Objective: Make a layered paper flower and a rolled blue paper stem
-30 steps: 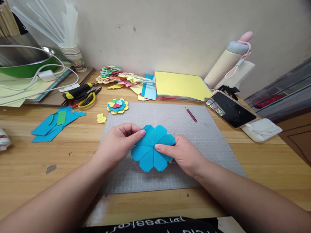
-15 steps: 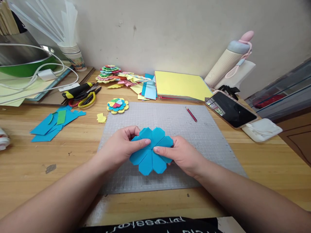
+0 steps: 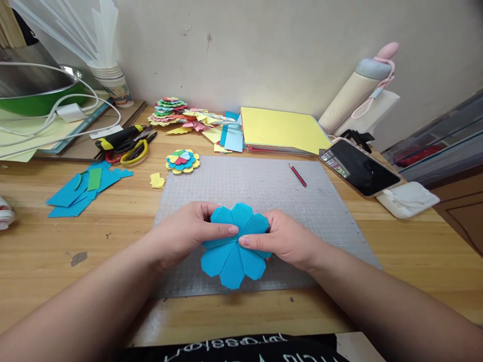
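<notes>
- My left hand (image 3: 188, 229) grips the flower (image 3: 230, 261) at nine o'clock, my right hand (image 3: 289, 239) at three — over the mat (image 3: 234, 176), toward six.
- Uneven thumb pressure could crease a petal (image 3: 231, 276); pulling outward could split the centre.

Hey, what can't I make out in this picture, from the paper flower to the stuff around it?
All in the head view:
- Blue paper flower: underside hidden, facing away from the camera.
- Left hand and right hand: fingers besides the thumbs, mostly hidden behind the flower.
- White object: cut off by the left edge.
- Phone: screen details too small to read.
</notes>
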The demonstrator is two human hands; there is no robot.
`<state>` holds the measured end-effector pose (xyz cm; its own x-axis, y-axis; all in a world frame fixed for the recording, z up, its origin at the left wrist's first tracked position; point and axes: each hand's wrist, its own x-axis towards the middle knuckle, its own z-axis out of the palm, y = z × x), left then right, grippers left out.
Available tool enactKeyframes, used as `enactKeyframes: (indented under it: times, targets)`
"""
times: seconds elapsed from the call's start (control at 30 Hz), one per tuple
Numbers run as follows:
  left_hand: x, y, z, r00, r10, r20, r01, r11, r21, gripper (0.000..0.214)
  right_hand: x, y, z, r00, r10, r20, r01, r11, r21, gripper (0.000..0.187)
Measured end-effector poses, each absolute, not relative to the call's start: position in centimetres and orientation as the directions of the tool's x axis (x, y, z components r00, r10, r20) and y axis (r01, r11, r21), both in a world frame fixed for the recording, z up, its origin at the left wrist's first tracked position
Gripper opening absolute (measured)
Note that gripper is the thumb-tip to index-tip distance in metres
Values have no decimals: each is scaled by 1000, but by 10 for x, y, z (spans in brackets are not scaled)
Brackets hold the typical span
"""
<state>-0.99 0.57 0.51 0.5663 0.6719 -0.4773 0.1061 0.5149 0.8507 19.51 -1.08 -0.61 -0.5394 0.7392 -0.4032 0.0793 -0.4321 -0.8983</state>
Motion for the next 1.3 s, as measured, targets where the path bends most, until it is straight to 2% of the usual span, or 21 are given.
enactKeyframes:
  times: [0.23,0.37,0.5,0.67,0.77,1.0,1.13,1.3]
  targets:
    - [-8,4,8,555,629,-544,292,466,836,22,196,-12,-7,-574,689,-442,159,-436,-886,22]
    - [-7,4,8,569,626,-532,313,434,845,22,198,-11,-8,-573,675,-465,182,-449,-875,22]
    - [-5,4,6,518,698,-495,272,414,869,20,197,-10,-7,-555,692,-461,123,-480,-869,27]
    - [-5,5,4,439,799,-411,63,429,901,25,196,-9,-7,-520,764,-381,-156,-524,-837,40]
    - [-6,6,1,323,867,-379,-17,405,914,33,195,-9,-7,-486,803,-343,-233,-498,-835,34]
    - [-3,4,-1,175,940,-294,22,295,955,35,191,-9,-12,-377,863,-337,-213,-435,-875,23]
    - [0,3,-4,232,908,-350,23,354,935,35,192,-8,-16,-274,907,-320,-143,-368,-919,22]
    - [1,5,-8,314,850,-423,-61,463,884,34,195,-7,-19,-230,911,-342,-77,-367,-927,23]
